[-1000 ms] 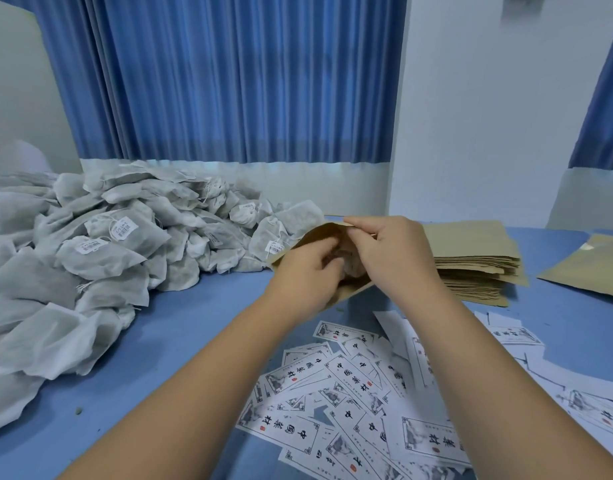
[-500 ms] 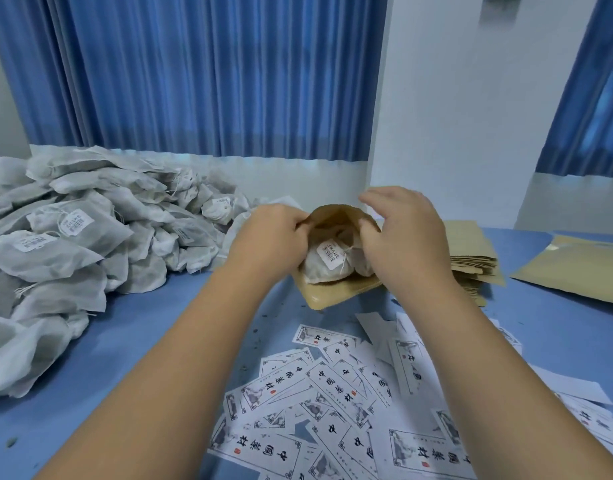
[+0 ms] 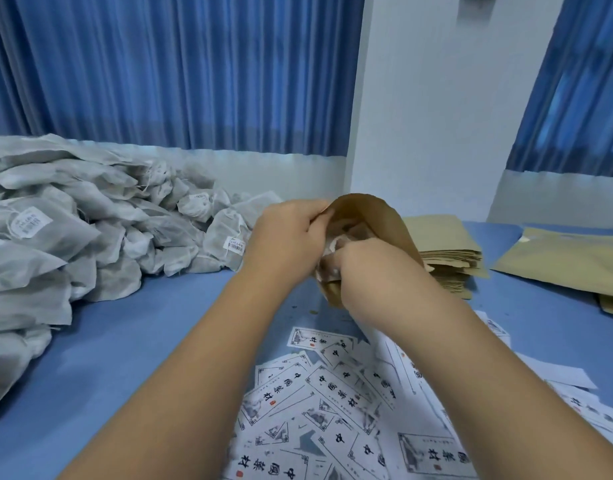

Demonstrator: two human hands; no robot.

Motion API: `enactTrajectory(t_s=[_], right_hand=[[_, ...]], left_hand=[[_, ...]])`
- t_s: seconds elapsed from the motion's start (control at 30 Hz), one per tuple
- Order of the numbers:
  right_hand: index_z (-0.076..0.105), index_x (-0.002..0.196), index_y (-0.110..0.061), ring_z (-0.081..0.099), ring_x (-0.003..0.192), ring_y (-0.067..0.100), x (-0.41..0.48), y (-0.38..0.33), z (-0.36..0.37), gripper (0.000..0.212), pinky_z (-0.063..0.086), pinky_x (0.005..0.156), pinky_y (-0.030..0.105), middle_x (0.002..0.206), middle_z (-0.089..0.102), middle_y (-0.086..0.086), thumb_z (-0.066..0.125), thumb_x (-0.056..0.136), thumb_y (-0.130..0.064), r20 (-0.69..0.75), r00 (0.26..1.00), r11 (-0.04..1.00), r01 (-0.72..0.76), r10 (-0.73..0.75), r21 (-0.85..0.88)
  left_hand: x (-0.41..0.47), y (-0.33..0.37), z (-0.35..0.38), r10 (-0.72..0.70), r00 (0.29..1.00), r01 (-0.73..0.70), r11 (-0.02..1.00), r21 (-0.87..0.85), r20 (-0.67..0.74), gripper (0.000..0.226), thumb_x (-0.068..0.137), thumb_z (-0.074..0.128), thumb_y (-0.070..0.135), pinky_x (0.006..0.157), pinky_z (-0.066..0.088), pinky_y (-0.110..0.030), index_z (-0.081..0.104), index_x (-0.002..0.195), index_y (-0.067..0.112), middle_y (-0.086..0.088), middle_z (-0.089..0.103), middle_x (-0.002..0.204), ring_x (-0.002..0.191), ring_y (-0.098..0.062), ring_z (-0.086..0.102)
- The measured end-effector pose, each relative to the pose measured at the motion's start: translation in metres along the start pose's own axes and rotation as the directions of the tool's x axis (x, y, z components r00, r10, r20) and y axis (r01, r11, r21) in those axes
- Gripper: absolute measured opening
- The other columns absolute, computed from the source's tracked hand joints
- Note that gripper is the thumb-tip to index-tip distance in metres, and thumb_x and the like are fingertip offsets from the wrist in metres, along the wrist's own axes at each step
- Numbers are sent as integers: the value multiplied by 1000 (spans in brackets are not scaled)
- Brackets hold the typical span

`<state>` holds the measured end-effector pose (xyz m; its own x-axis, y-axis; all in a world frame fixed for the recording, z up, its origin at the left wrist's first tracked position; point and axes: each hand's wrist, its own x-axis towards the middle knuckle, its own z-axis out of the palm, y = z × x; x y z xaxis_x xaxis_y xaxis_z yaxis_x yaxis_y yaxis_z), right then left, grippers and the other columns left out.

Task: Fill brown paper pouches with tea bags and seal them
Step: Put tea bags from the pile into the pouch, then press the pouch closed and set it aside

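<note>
A brown paper pouch (image 3: 377, 220) is held up over the blue table, its mouth open toward me. My left hand (image 3: 286, 233) pinches the pouch's left rim. My right hand (image 3: 371, 268) is pushed into the mouth, fingers curled on a grey tea bag (image 3: 332, 245) that shows partly between the two hands. A big heap of grey tea bags (image 3: 73, 230) with white tags lies at the left. A stack of flat brown pouches (image 3: 443, 251) sits just behind the held pouch.
Printed white labels (image 3: 332, 410) lie scattered on the blue table (image 3: 142, 341) below my forearms. More flat brown pouches (image 3: 568, 258) lie at the far right. Blue curtains and a white wall stand behind the table.
The pouch has tipped upright with its mouth toward me. My right hand has moved from the pouch's right rim down into the mouth, onto the tea bag. The camera view has shifted slightly.
</note>
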<state>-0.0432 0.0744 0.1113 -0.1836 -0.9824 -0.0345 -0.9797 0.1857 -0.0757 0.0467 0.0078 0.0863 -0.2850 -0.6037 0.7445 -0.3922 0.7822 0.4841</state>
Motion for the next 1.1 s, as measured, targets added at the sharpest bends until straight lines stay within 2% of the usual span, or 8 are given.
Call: enactTrajectory(t_s=[0.2,0.37,0.53,0.73,0.8,0.9,0.97,1.1], right_hand=[[58,115,-11,56,89,28,3,15,15,25,46,80,32,109,59,7,48,93,-16,-82,995,990,45,-56,-130],[65,101,-10,58,89,26,19,10,8,17,46,86,34,100,66,9,53,90,-13,-43,996,967,69,-82,-246],[56,124,-8,51,111,32,34,26,-2,31,37,94,37,126,57,16,45,97,-16,-5,997,993,73,-74,-94],[61,90,-17,57,87,27,26,34,1,17,45,74,32,83,59,4,48,91,-7,-164,969,979,167,-185,-116],[49,71,-26,52,75,22,6,36,3,24,39,60,28,69,50,-6,48,86,-7,-319,921,971,240,-225,10],[59,74,-18,54,78,23,-28,41,21,16,45,68,36,78,56,0,47,85,-16,-536,791,906,410,-295,107],[67,87,-17,55,81,19,-48,43,39,16,47,72,38,84,58,-2,51,88,-17,-544,770,882,458,-333,108],[65,85,-19,48,86,12,-69,43,80,33,47,76,36,85,53,-7,50,92,-48,-324,895,918,368,-306,150]], left_hand=[[-4,12,6,49,998,-54,986,156,34,25,97,46,27,70,48,-42,69,107,30,-3,70,84,83,-29,60],[-6,16,10,63,997,-69,980,187,34,23,98,46,24,69,47,-40,67,105,26,-3,68,86,84,-28,59],[-10,22,16,79,996,-84,986,144,41,22,99,45,25,67,46,-39,67,102,25,-1,67,83,81,-27,58],[-7,17,24,-14,1000,15,994,110,-10,24,99,43,24,75,46,-40,66,105,22,-4,68,95,87,-27,58],[-7,14,25,-56,998,56,998,28,-22,24,99,44,20,75,41,-33,68,105,19,-3,69,95,85,-21,56],[-7,11,25,-123,992,122,985,-119,3,23,97,47,14,76,41,-33,69,100,11,-5,69,88,84,-22,57],[-6,9,24,-150,988,152,977,-147,29,22,97,48,15,74,43,-33,69,96,11,-4,67,82,80,-21,56],[-7,6,23,-170,982,181,971,-159,82,23,97,48,21,65,43,-30,67,91,11,-6,65,77,71,-13,53]])
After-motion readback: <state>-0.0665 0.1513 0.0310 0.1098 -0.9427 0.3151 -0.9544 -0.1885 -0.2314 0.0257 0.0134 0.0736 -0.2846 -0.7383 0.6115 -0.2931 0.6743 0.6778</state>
